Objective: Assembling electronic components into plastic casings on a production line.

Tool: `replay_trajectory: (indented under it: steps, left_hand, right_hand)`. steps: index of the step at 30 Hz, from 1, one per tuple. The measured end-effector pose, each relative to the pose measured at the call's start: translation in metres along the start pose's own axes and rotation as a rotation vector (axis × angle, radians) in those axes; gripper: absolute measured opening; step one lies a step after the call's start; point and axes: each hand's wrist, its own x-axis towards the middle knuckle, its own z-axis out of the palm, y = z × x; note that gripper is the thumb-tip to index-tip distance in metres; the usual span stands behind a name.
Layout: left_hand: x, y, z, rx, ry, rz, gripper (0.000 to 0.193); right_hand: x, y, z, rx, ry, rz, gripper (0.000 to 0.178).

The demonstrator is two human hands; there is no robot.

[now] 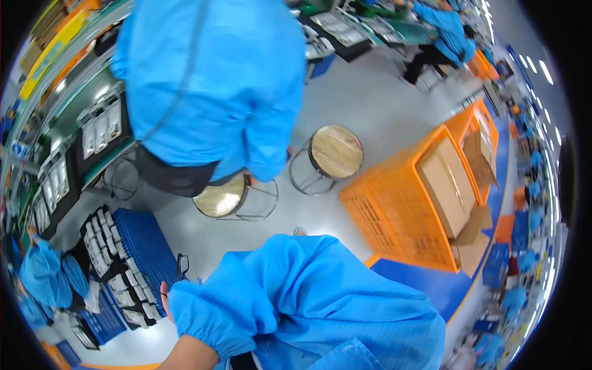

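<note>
A blue sleeve with a gathered cuff [213, 320] crosses the lower middle. The bare wrist of what looks like my left arm [190, 354] comes out of it and leaves by the lower edge, so its fingers are hidden. Just past the cuff a small bit of fingers [164, 297] shows; whose they are I cannot tell. Close by is a thin dark frame that looks like eyeglasses [183, 265]. My right hand is out of sight. In front, a person in a blue smock [213, 80] has their back to me, beside a round wooden-topped stool [223, 196].
Another round stool [336, 152] stands right of that person. An orange crate [394, 206] with cardboard boxes [445, 185] is on the right. Blue bins [145, 243] and stacked white parts [102, 240] sit left. Trays of pale parts [102, 129] line the bench. Other workers are around.
</note>
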Motion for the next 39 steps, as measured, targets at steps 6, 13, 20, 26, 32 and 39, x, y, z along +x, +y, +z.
replay_trajectory:
  steps: [6,13,20,26,32,39]
  left_hand:
    - [0.003,0.001,-0.004,0.076,-0.163,0.028,0.027]
    - [0.024,0.026,-0.043,0.216,-0.42,0.381,0.023]
    - [0.047,0.099,-0.054,-0.192,-0.706,0.63,0.025]
    - [0.044,0.144,-0.075,-0.437,-0.755,0.816,0.011]
    - [0.031,0.173,-0.081,-0.387,-0.729,1.049,0.02]
    - [0.01,0.181,-0.081,-0.347,-0.683,0.904,0.018]
  right_hand:
    - [-0.119,-0.01,-0.083,-1.379,0.804,-0.039,0.023]
    - [-0.206,-0.011,-0.051,-1.822,1.303,0.011,0.052]
    - [-0.195,-0.018,-0.037,-1.793,1.282,-0.113,0.036]
    - [-0.173,-0.031,0.014,-2.019,1.004,-0.294,0.032]
    - [-0.134,-0.037,0.052,-2.067,0.925,-0.169,0.049]
    - [-0.126,-0.017,0.059,-2.514,0.685,0.107,0.041]
